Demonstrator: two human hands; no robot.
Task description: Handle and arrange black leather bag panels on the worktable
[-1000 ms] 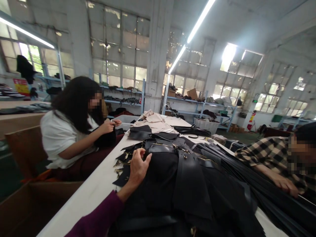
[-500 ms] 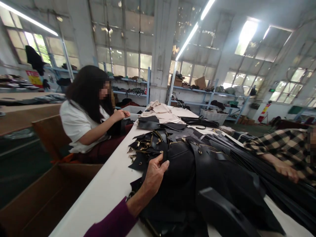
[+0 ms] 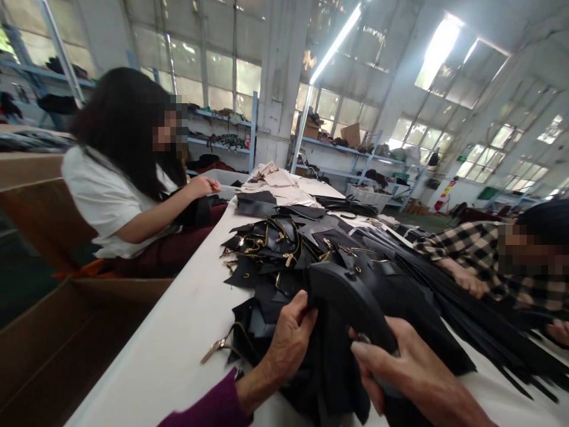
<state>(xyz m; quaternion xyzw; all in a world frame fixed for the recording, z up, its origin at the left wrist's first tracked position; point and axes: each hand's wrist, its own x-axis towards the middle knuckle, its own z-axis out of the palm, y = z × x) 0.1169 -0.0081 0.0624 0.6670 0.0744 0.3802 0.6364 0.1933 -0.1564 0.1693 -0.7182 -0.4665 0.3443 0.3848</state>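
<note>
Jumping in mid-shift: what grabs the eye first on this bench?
A heap of black leather pieces with brass zips fills the middle of the white table. At the near edge, the left hand and right hand both grip a black leather piece. One person in white sits left, another in plaid leans in right.

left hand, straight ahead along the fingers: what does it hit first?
Probably the black leather piece it already grips; the left hand points up and away into the heap of black leather pieces with brass zippers. Depth is unclear.
</note>
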